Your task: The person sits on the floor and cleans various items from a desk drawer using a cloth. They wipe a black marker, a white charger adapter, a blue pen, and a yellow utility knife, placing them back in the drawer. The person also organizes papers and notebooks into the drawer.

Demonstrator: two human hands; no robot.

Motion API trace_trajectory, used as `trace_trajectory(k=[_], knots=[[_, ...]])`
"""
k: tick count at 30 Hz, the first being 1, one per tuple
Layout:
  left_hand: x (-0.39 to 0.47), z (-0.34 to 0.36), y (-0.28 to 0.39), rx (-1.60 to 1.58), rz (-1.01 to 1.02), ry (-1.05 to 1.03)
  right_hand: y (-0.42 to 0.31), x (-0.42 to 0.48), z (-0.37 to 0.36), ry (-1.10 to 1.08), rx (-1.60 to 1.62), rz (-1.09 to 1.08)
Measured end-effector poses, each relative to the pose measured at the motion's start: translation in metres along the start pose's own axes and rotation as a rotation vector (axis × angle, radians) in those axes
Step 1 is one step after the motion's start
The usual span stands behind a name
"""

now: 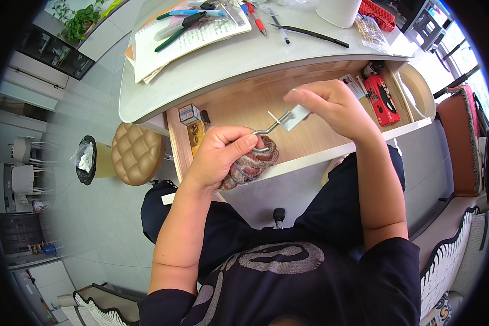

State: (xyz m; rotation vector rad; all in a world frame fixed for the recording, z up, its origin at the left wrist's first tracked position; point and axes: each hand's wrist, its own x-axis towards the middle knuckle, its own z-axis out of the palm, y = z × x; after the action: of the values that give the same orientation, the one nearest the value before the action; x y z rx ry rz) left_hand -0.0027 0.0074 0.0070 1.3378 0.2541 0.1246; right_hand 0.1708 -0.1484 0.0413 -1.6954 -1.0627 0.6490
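Over the pulled-out drawer, my left hand (pixel 224 153) grips a bent metal rod (pixel 271 127) between thumb and fingers. A bundled brown and grey striped knit or cloth piece (pixel 250 165) is in the same hand, below the thumb. The rod's lower end curves into a hook against this bundle. My right hand (pixel 330 108) holds a flat, pale rectangular piece (pixel 296 117) at the rod's upper end. A thin white strip (pixel 274 117) sticks out beside the rod there. The fingers of my right hand partly hide how the pale piece and the rod meet.
The wooden drawer (pixel 309 153) holds a small box (pixel 189 114) at left and a red box (pixel 382 101) at right. On the desktop lie paper sheets (pixel 203 45), green-handled pliers (pixel 179 34) and several pens. A tufted stool (pixel 136 153) and a lined bin (pixel 102 159) stand left.
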Motion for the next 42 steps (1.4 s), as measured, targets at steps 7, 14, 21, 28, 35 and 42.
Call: trace_trajectory(k=[7, 14, 21, 28, 35, 42], knots=[[0.0, 0.001, 0.0, -0.027, -0.002, 0.016, 0.01, -0.001, -0.013, -0.154, 0.306, -0.27], [-0.001, 0.001, 0.002, -0.034, -0.01, 0.004, -0.001, 0.0, -0.003, 0.121, 0.258, 0.065], [0.0, 0.002, 0.002, 0.03, 0.003, 0.006, 0.003, 0.0, -0.005, 0.046, 0.176, -0.042], [0.0, 0.002, 0.004, 0.017, -0.013, 0.003, 0.0, -0.001, -0.008, -0.022, -0.012, 0.07], [-0.001, 0.0, 0.002, 0.015, -0.015, 0.004, -0.003, -0.004, -0.014, -0.19, 0.117, -0.074], [0.001, 0.001, 0.0, -0.005, 0.008, 0.008, 0.007, 0.001, -0.008, 0.051, 0.264, -0.159]])
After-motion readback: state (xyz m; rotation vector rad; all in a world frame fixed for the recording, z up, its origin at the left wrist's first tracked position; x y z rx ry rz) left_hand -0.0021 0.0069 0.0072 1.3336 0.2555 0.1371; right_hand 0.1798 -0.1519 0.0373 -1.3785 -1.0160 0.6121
